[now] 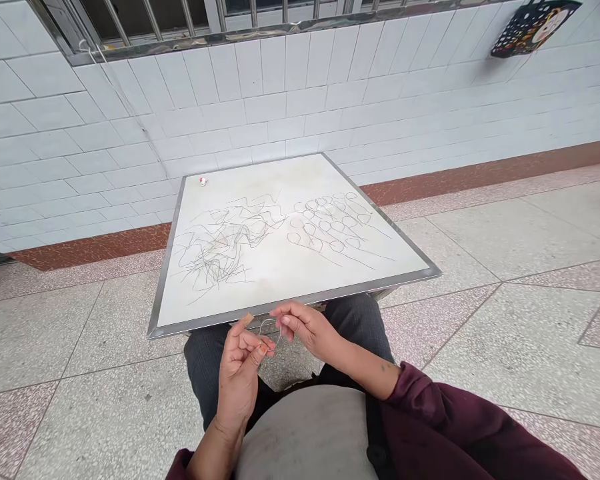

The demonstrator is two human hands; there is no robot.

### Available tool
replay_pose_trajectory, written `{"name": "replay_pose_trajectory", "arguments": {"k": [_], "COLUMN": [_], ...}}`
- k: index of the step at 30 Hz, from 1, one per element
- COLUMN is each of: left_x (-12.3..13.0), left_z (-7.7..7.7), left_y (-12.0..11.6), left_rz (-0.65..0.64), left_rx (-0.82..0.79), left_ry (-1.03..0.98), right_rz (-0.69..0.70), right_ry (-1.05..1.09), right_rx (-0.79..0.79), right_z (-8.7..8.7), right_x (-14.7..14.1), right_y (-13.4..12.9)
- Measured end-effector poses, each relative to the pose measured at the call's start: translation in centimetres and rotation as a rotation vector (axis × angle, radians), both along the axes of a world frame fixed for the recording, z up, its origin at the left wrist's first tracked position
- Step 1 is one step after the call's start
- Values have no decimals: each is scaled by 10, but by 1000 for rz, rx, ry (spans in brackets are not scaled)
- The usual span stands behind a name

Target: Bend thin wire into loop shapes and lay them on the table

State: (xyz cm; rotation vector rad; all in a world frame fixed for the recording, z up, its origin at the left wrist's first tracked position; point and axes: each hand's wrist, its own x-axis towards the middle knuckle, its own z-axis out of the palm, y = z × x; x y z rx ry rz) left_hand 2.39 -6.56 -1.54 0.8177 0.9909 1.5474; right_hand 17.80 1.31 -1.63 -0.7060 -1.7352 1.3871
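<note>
A thin wire (261, 327) bent into a loop hangs between my hands, just off the table's near edge and above my lap. My left hand (243, 367) pinches the loop's lower end between thumb and finger; tape is wrapped round one raised fingertip. At the loop's upper right, my right hand (305, 327) is closed on the wire with thumb and index finger. On the white table lie a tangled pile of bent wires (223, 247) at the left and several wires with round looped ends (330, 223) at the right.
The white table (275, 280) has a grey metal rim and stands against a tiled wall (260, 127). A small red and white object (203, 181) sits at its far left corner. A patterned bag (530, 28) hangs on the wall at the upper right.
</note>
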Motion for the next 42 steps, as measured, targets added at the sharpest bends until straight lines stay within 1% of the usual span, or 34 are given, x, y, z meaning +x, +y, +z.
{"name": "replay_pose_trajectory", "arguments": {"k": [2, 7, 10, 12, 17, 21, 24, 29, 31, 37, 42], "left_x": [-1, -2, -1, 0, 4, 5, 4, 3, 4, 5, 6], "left_z": [1, 1, 0, 1, 2, 2, 0, -1, -2, -3, -4], "left_y": [0, 0, 0, 0, 0, 1, 1, 0, -1, -2, -1], "left_rz": [15, 1, -7, -15, -26, -16, -17, -36, -53, -71, -88], "left_rx": [-14, -4, 3, 5, 18, -1, -3, -22, -34, -48, -35], "left_ry": [-12, -34, -52, -73, -133, -152, -120, -20, 3, 27, 4], "right_rz": [55, 176, 205, 212, 242, 255, 243, 174, 162, 193, 223], "right_ry": [83, 200, 256, 293, 372, 379, 362, 245, 225, 254, 276], "right_rx": [-161, -428, -583, -639, -681, -681, -648, -537, -528, -637, -673], "right_z": [1, 4, 3, 2, 0, -1, -1, 2, 3, 1, 0], "right_x": [-1, -2, -3, -4, -6, -7, -6, -4, -5, -7, -8], "right_y": [-1, -4, -6, -7, -8, -8, -7, -6, -6, -7, -7]}}
